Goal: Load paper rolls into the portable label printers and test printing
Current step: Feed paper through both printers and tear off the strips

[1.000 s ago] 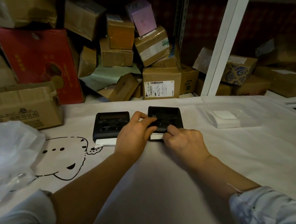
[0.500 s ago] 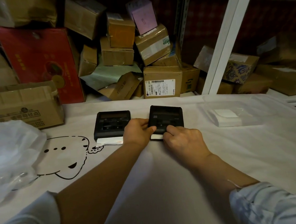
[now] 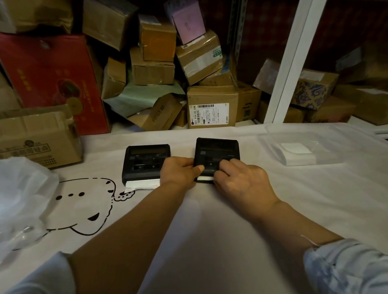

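With my left hand (image 3: 181,172) gripping the right label printer (image 3: 216,154) at its 9 o'clock edge, my right hand (image 3: 239,180) pinches the paper strip (image 3: 204,178) at 6 o'clock, which I judge should be pulled straight and level.

Both forearms extended toward 12 o'clock, sleeves pushed up. Left hand (image 3: 180,172) fingers curled; right hand (image 3: 241,181) curled at 3 o'clock of it, nearly touching.

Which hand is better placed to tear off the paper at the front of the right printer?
Probably the right hand: its fingers lie at the white paper on the right printer. The left hand grips that printer's left side, steadying it.
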Action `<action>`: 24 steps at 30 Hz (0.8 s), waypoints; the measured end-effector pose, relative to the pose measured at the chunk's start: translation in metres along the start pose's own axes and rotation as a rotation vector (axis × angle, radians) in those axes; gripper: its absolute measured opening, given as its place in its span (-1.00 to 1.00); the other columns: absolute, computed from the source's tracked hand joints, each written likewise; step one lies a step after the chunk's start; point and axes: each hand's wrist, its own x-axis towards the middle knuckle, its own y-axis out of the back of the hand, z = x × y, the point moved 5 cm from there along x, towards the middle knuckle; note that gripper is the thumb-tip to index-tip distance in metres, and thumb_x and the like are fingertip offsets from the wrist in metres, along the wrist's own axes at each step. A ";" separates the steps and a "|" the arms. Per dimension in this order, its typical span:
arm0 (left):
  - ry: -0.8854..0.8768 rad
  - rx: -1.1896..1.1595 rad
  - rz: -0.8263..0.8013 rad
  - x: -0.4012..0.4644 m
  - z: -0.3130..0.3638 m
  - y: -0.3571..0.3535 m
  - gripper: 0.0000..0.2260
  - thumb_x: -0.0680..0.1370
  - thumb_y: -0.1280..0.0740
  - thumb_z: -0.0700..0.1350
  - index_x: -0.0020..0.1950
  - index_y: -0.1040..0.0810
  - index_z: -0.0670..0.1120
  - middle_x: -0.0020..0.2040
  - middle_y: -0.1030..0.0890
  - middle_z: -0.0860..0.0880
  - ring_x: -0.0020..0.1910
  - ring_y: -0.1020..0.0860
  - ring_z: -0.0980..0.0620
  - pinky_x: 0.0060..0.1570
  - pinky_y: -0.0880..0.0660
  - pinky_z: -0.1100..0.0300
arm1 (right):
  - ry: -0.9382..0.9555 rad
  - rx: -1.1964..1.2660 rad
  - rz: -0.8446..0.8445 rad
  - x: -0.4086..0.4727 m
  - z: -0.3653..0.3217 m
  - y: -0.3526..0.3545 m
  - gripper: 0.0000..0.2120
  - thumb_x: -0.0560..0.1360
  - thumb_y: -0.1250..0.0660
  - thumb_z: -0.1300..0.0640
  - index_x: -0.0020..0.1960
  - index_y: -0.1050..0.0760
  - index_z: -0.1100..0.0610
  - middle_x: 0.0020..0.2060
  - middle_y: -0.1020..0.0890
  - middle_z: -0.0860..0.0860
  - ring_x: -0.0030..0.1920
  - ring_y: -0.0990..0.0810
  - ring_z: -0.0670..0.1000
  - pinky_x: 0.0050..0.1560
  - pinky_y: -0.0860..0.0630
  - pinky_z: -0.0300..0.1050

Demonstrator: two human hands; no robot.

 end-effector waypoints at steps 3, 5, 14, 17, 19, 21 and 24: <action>-0.001 -0.027 0.009 -0.003 -0.001 -0.001 -0.65 0.50 -0.38 -0.23 0.28 -0.52 -0.21 0.18 -0.60 -0.17 0.17 -0.56 -0.13 0.22 -0.50 -0.05 | -0.028 0.010 0.002 -0.002 0.002 -0.004 -0.80 0.22 -0.60 0.22 -0.27 -0.58 0.13 -0.33 -0.56 0.04 -0.38 -0.53 0.03 -0.57 -0.32 -0.22; -0.024 -0.025 0.013 -0.007 -0.003 -0.001 -0.66 0.51 -0.37 -0.21 0.28 -0.52 -0.19 0.17 -0.61 -0.16 0.18 -0.56 -0.10 0.24 -0.49 -0.06 | -0.013 -0.005 0.004 -0.002 0.002 -0.004 -0.80 0.21 -0.60 0.22 -0.28 -0.58 0.12 -0.34 -0.56 0.04 -0.39 -0.53 0.03 -0.57 -0.32 -0.22; -0.138 0.252 -0.011 -0.015 -0.007 -0.004 -0.48 0.50 -0.38 -0.07 0.44 -0.34 0.01 -0.01 -0.67 -0.13 -0.15 -0.63 0.02 -0.13 -0.60 0.15 | 0.002 0.004 0.024 -0.004 0.003 0.001 -0.75 0.16 -0.62 0.21 -0.27 -0.58 0.13 -0.33 -0.58 0.04 -0.37 -0.55 0.03 -0.56 -0.31 -0.25; -0.031 0.064 -0.052 -0.019 -0.013 -0.005 -0.48 0.51 -0.37 -0.17 0.44 -0.33 0.02 -0.02 -0.67 -0.15 -0.18 -0.64 0.02 -0.37 -0.54 0.23 | 0.001 0.018 0.011 -0.004 0.003 0.001 -0.75 0.16 -0.61 0.21 -0.25 -0.59 0.13 -0.31 -0.58 0.05 -0.36 -0.56 0.04 -0.56 -0.34 -0.24; 0.032 -0.054 -0.045 -0.019 -0.017 -0.004 -0.51 0.51 -0.38 -0.19 0.41 -0.37 0.00 -0.01 -0.67 -0.16 -0.14 -0.65 -0.02 -0.37 -0.51 0.22 | 0.011 0.016 0.015 -0.005 0.003 0.001 -0.77 0.17 -0.60 0.22 -0.26 -0.58 0.13 -0.31 -0.58 0.05 -0.36 -0.56 0.04 -0.57 -0.33 -0.23; 0.079 -0.117 -0.046 -0.019 -0.018 -0.004 -0.54 0.50 -0.39 -0.21 0.38 -0.41 -0.03 0.03 -0.66 -0.18 -0.14 -0.65 -0.03 -0.37 -0.50 0.23 | 0.017 0.017 0.024 -0.006 0.004 0.000 -0.77 0.17 -0.60 0.23 -0.26 -0.58 0.13 -0.31 -0.58 0.04 -0.36 -0.56 0.04 -0.57 -0.34 -0.23; 0.167 -0.230 -0.045 -0.018 -0.019 -0.004 -0.58 0.49 -0.39 -0.26 0.33 -0.47 -0.05 -0.01 -0.66 -0.14 -0.26 -0.62 0.05 -0.40 -0.50 0.27 | 0.014 0.037 0.010 -0.007 0.005 -0.003 -0.75 0.16 -0.60 0.23 -0.25 -0.58 0.12 -0.31 -0.57 0.04 -0.36 -0.55 0.03 -0.56 -0.34 -0.23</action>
